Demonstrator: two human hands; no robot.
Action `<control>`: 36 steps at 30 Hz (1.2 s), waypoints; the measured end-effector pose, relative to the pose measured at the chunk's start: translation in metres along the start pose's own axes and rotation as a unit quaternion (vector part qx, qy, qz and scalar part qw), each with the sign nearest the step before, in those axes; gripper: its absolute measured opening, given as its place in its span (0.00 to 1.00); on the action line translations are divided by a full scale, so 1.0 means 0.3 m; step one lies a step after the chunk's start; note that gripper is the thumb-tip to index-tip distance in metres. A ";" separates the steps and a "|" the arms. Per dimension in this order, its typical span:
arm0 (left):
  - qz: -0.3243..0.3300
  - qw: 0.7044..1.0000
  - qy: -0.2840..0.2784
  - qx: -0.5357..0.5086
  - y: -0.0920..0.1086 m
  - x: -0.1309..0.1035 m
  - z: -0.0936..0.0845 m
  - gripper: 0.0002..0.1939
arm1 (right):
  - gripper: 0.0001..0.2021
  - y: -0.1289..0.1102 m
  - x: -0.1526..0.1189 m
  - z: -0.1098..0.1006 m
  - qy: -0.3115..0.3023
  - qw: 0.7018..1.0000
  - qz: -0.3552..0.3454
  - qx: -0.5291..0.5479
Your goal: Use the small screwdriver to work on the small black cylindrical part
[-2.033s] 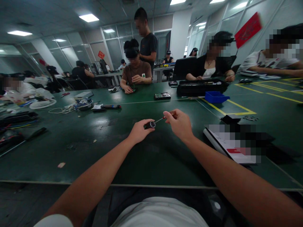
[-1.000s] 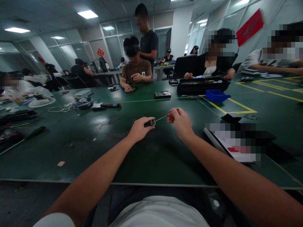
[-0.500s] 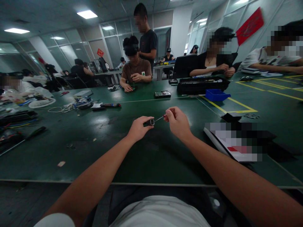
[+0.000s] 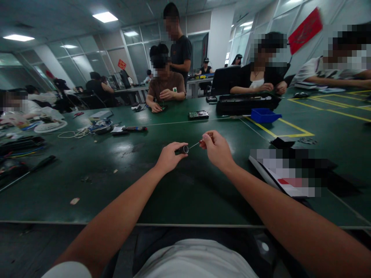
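Between the thumb and fingers of my left hand point(image 4: 169, 157) is a small black cylinder point(image 4: 184, 149), its round open-looking end turned to the right. My right hand point(image 4: 216, 150) is closed round the reddish handle of a thin screwdriver point(image 4: 194, 145). The metal shaft slants down to the left, and its tip is at or very near the cylinder's end; whether it touches, I cannot tell. Both hands are held above the green table point(image 4: 185, 200), a short way apart.
A pixelated white-and-black item point(image 4: 265, 173) lies right of my right arm. Beyond it stand a blue bin point(image 4: 265, 115) and a long black housing point(image 4: 247, 103). A hard drive point(image 4: 198, 115) lies ahead. Cables point(image 4: 100, 126) and a long screwdriver point(image 4: 43, 164) are leftward. Co-workers sit across the table.
The view has shifted very slightly. My hands keep almost the same pose, with the screwdriver still against or near the cylinder's end. A co-worker's hand at the right has moved a little.
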State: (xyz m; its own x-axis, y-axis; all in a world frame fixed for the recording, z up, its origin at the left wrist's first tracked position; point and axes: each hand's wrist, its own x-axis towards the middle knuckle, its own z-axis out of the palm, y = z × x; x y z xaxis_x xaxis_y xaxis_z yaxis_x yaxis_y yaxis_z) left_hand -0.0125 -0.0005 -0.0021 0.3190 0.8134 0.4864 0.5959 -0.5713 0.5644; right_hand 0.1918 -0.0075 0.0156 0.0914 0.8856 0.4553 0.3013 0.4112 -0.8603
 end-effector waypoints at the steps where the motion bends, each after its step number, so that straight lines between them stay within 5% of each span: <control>1: 0.000 1.000 0.001 0.002 -0.001 0.000 0.000 0.22 | 0.10 -0.001 0.000 0.000 0.001 1.000 0.002 0.001; 23: -0.017 1.000 -0.009 0.007 0.004 0.000 -0.002 0.22 | 0.09 0.017 0.008 0.004 -0.004 0.999 0.040 0.028; 36: -0.030 0.999 -0.025 0.009 -0.008 -0.001 0.005 0.22 | 0.09 -0.030 -0.001 -0.025 0.039 0.997 -0.024 -0.064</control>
State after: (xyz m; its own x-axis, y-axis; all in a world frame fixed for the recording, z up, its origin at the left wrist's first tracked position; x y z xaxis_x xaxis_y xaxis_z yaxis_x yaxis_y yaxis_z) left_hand -0.0129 0.0007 -0.0046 0.3185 0.8504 0.4188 0.6272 -0.5203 0.5796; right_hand 0.1961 -0.0132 0.0249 0.1464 0.8434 0.5170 0.4257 0.4181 -0.8025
